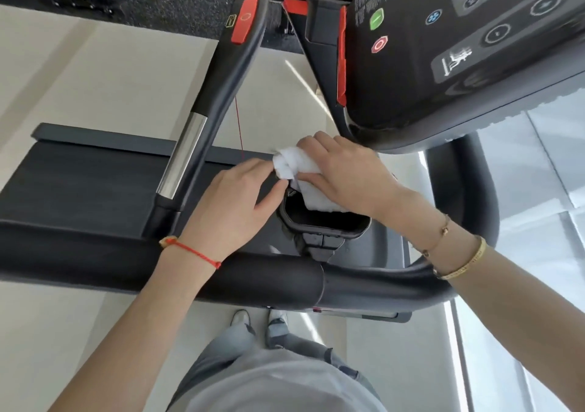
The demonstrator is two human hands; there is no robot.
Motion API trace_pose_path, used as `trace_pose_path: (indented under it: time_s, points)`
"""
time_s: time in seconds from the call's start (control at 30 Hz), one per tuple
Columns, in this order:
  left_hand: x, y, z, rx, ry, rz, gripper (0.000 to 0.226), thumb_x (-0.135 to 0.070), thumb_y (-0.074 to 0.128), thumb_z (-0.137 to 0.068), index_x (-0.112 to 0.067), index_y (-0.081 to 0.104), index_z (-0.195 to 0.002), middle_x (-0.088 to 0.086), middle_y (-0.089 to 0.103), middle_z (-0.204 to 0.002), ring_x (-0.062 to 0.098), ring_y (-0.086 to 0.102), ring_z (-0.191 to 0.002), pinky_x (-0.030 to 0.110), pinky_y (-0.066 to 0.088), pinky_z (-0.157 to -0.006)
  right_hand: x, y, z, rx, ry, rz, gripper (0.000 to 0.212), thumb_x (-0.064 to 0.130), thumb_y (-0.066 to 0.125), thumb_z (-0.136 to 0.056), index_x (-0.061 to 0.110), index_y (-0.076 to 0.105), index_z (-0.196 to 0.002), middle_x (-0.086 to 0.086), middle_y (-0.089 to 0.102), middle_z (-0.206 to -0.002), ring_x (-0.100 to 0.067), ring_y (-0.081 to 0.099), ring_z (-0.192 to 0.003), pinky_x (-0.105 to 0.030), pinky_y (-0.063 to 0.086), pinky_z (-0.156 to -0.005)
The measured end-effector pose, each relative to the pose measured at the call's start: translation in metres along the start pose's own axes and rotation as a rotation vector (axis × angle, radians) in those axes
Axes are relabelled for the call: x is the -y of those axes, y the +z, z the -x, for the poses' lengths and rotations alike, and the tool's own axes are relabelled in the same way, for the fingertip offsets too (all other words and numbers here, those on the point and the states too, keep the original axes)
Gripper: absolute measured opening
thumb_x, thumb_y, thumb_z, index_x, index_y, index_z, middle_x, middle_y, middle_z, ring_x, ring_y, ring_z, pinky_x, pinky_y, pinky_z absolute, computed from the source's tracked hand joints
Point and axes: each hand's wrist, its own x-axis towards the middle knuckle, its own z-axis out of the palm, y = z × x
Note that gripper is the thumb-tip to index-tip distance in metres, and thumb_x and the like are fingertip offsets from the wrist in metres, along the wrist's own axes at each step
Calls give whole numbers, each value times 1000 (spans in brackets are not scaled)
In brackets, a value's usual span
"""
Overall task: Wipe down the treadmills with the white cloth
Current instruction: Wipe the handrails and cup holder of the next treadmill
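Your right hand (pixel 342 174) grips the white cloth (pixel 300 177) — fingers curled over the bunched fabric, pressing it down at the far rim of the treadmill's cup holder (pixel 323 221). The cloth lies partly over that rim, its lower fold hanging into the black recess. Your left hand (pixel 234 202) sits just left of the cup holder; thumb and forefinger pinch the cloth's near-left edge, the other fingers relaxed over the dark housing. Red string bracelet (pixel 193 250) on your left wrist; gold bangle (pixel 465 263) and a thin chain on the right. Left of the cup holder, the handlebar (pixel 209 95) runs away from you, carrying a chrome grip sensor (pixel 182 155) and, further off, a red stop button (pixel 244 19). Beyond and right of the cup holder hangs the control console (pixel 474 47) with a green button (pixel 376 19) and a red octagonal one (pixel 379 44). A thin red cord (pixel 239 127) drops down just beyond your left hand. The front crossbar (pixel 253 278) lies nearer you than the cup holder — your forearms pass over it. Below it, your shoes (pixel 259 323) stand on pale floor.
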Motion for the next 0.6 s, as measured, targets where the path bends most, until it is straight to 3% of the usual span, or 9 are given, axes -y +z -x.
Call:
trace_pose_path:
  time_s: [0.17,0.27,0.37,0.5,0.6]
  points:
    - [-1,-2,3,0,8,31,37,-31,51,-101,-14,60,-132,-1,65,-119,21,62,-106,41,50,-92,-6,-8,22,11,134,-234,48,43,46,-95,7,51,-127,-11,55,-113,-34,56,-99,-40,45,-83]
    - [3,-4,4,20,16,15,38,-32,49,-102,-15,57,-135,-1,64,-121,21,62,-107,41,50,-91,0,-8,13,19,103,-138,51,46,40,-94,3,55,-118,-13,59,-103,-34,58,-85,-41,47,-75]
    - [6,-6,3,31,43,-11,33,-34,48,-102,-17,60,-126,-3,62,-106,20,61,-94,36,48,-80,9,-12,-6,64,42,-93,55,50,31,-91,7,57,-111,-8,60,-95,-29,59,-74,-36,45,-62]
    - [7,-5,2,13,69,-2,25,-32,49,-101,-17,61,-118,-6,59,-97,18,58,-87,29,40,-71,9,-12,-2,75,59,-98,55,55,29,-94,12,54,-118,-4,59,-101,-27,59,-81,-37,48,-65]
    - [6,-5,0,32,86,16,35,-32,49,-101,-15,57,-131,-4,61,-108,19,61,-95,30,46,-77,4,-13,17,34,213,-197,51,53,37,-95,13,53,-122,-5,57,-109,-29,58,-92,-38,48,-70]
